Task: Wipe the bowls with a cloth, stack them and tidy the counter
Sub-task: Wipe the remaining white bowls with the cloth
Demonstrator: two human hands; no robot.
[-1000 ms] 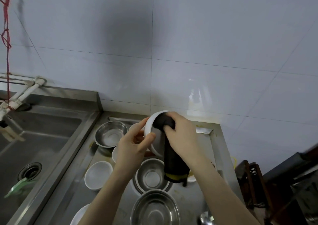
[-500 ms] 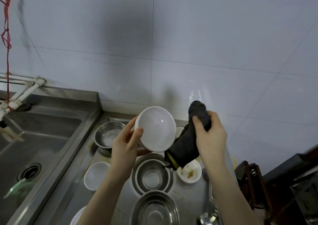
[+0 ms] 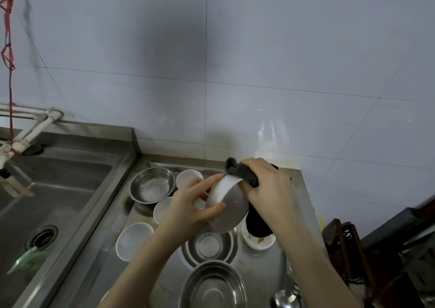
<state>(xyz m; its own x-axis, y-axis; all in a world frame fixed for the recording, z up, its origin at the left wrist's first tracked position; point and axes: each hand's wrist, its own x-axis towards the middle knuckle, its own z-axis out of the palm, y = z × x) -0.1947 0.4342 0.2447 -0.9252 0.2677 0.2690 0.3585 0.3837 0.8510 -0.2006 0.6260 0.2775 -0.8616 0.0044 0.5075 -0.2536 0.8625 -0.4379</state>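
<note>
Below, three steel bowls [image 3: 152, 185]; perhaps five white bowls [image 3: 134, 240].

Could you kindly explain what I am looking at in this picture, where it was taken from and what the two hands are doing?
No machine here: a person wears a camera on the head, looking down at a steel counter beside a sink. The left hand holds a white bowl tilted on its side; the right hand grips a dark cloth against its rim. Below lie steel bowls, more white bowls, and one soiled dish.
</note>
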